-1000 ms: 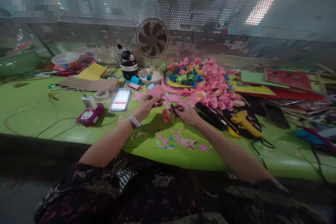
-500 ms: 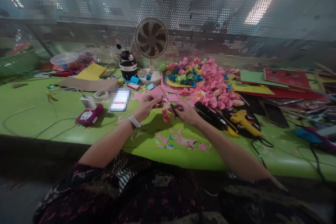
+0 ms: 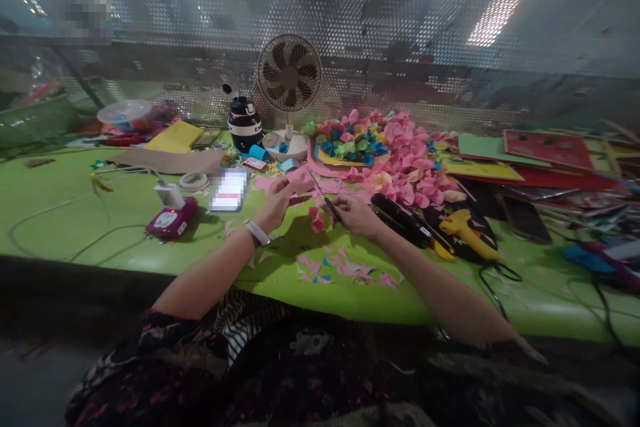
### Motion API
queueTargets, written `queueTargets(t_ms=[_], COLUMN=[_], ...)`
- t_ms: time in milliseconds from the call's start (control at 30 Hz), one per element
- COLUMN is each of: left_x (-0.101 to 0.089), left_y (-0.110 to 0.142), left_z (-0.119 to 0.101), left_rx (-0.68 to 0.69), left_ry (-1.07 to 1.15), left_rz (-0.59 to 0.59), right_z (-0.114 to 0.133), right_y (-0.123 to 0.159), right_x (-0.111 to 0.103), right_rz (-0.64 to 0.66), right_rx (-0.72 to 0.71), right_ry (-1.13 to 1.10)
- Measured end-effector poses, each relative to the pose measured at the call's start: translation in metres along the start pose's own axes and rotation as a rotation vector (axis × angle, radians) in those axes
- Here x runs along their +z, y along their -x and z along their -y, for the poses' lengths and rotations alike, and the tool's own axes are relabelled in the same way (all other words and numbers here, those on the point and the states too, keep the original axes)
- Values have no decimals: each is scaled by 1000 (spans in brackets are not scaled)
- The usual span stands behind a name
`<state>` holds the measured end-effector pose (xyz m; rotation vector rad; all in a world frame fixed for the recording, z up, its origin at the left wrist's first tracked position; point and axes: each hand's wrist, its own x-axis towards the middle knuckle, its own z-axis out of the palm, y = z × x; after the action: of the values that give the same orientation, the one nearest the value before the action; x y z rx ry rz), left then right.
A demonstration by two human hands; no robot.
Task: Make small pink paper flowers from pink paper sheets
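Note:
My left hand (image 3: 281, 200) pinches a small pink paper piece (image 3: 301, 178) above the green table (image 3: 75, 213). My right hand (image 3: 356, 212) grips scissors (image 3: 323, 195) whose thin blades angle up and left to the paper's edge. A folded pink paper bit (image 3: 317, 220) lies just below the scissors. Small pink and blue paper offcuts (image 3: 345, 269) are scattered on the table near its front edge, under my hands. A white band sits on my left wrist.
A heap of pink, blue and green folded paper flowers (image 3: 395, 160) lies behind my hands. A yellow glue gun (image 3: 467, 233) and black tool (image 3: 400, 219) sit to the right, a phone (image 3: 229, 189) and magenta device (image 3: 171, 220) to the left, a small fan (image 3: 290, 80) at the back.
The pink paper has turned in my left hand and now looks more folded and bunched at the fingertips. The scissors hand has stayed almost in place.

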<state>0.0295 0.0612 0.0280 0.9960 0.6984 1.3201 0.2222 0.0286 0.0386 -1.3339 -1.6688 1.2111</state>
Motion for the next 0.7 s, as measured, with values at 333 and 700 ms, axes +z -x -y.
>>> queueTargets(t_ms=[333, 700], left_x=[2, -10], left_y=[-6, -16], left_z=[6, -2], left_rx=[-161, -168], left_ry=[233, 76], left_rz=[-130, -160], right_z=[2, -4], right_y=[3, 0], right_x=[2, -7], right_rz=[38, 194], right_rx=[71, 95], right_ry=[52, -28])
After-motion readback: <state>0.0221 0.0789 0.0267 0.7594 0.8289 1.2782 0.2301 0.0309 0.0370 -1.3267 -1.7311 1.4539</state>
